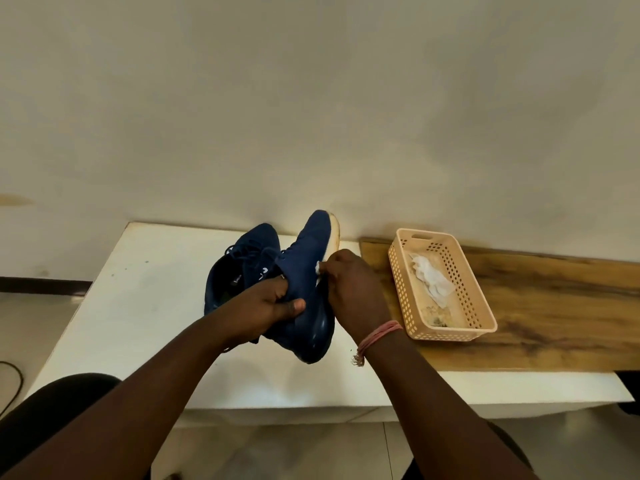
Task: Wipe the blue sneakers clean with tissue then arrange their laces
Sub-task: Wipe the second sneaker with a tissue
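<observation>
Head view: my left hand (pixel 273 303) grips the raised sneaker (pixel 304 289) over the white table (pixel 138 306); my right hand (pixel 349 289) pinches tissue (pixel 317 266) against its side — mostly hidden. Second sneaker (pixel 239 268) behind, laces indistinct.

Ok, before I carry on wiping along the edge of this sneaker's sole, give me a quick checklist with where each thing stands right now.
1. Left hand grips the held sneaker: ok.
2. Tissue pinched in right hand, against the shoe: ok.
3. Sole edge clean: cannot tell.
4. Second sneaker resting on the white table: ok.
5. Spare tissue in the basket: ok.
6. Laces arranged: not ok.
</observation>
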